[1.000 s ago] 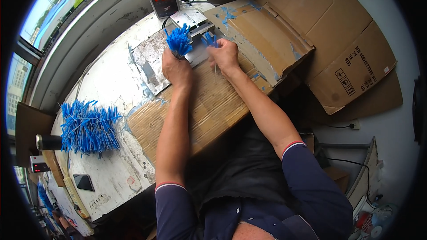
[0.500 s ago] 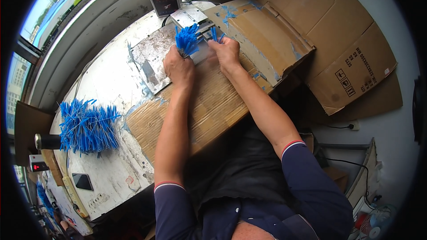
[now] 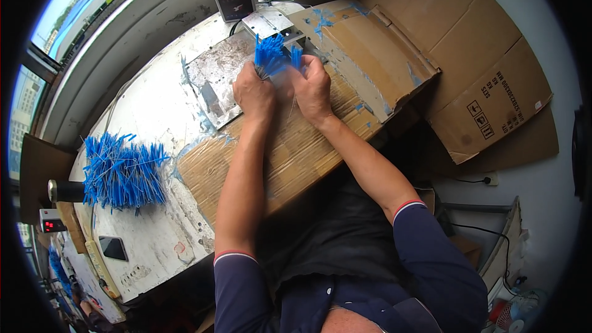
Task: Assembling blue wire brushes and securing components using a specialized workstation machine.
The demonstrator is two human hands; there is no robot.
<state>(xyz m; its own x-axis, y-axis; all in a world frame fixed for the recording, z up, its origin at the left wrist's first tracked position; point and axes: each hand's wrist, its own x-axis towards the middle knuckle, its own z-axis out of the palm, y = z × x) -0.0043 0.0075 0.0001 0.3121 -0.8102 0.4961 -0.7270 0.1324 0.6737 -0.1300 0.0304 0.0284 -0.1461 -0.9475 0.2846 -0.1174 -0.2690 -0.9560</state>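
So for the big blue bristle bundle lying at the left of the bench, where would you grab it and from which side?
Probably at the dark handle end, coming from the bench's left. The blue bundle fans out into loose splayed tips toward the right, which would likely bend or slip, while the dark end looks like a single solid cylinder. Both hands, left and right, are busy with a smaller tuft.

My blue bristle bundle [image 3: 271, 55] looks plastic; corrugated cardboard sheet [image 3: 290, 154] matt, metal plate [image 3: 216, 80] dull, tabletop [image 3: 148, 117] perhaps chipped paint.
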